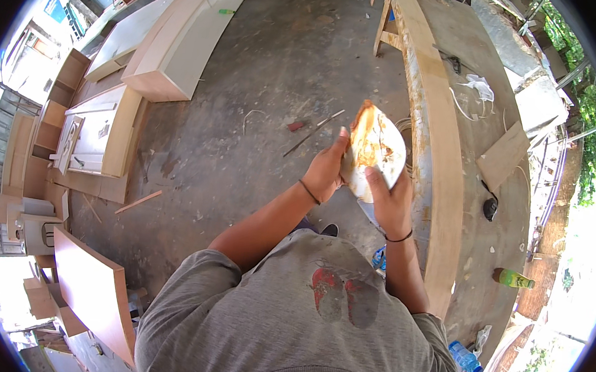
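Between my two hands is a white, rounded, thin-looking piece smeared with orange-brown stains; I cannot tell its exact kind. It is held up in front of my body, its narrow stained tip pointing away from me. My left hand grips its left edge, the thumb upright along the side. On the near right part, my right hand is closed with its thumb pressed on the stained face. The fingers of both hands are partly hidden behind the piece. Each wrist wears a dark band.
A long wooden plank edges the workbench close on my right. On the bench lie a black tape measure, a green bottle and a blue water bottle. Pale wooden cabinets stand left. A thin stick lies on the concrete floor.
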{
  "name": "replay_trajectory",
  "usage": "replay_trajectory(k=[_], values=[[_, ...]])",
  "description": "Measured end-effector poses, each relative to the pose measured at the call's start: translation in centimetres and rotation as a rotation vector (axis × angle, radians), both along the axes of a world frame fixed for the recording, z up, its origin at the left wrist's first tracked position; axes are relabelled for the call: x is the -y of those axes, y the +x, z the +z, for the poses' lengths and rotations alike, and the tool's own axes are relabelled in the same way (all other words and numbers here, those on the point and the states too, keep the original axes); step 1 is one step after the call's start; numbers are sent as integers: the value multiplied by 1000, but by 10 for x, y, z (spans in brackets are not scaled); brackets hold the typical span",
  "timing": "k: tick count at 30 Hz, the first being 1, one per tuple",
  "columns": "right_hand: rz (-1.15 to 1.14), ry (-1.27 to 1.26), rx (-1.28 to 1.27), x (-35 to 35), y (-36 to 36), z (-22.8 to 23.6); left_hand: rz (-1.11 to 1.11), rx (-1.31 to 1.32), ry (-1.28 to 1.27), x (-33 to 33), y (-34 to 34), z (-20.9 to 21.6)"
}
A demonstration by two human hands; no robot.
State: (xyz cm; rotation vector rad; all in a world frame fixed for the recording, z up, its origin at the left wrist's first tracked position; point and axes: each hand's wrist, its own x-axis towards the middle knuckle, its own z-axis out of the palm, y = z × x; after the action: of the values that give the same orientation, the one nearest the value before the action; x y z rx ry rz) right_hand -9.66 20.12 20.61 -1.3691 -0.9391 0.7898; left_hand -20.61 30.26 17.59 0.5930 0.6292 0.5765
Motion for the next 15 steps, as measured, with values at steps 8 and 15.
replay_trajectory(k=[8, 15], values=[[22, 54, -207, 10, 22, -5, -216, -191, 408, -7, -6, -10], [-46, 41, 128, 12, 2, -7, -2, -117, 213, -3, 21, -20]])
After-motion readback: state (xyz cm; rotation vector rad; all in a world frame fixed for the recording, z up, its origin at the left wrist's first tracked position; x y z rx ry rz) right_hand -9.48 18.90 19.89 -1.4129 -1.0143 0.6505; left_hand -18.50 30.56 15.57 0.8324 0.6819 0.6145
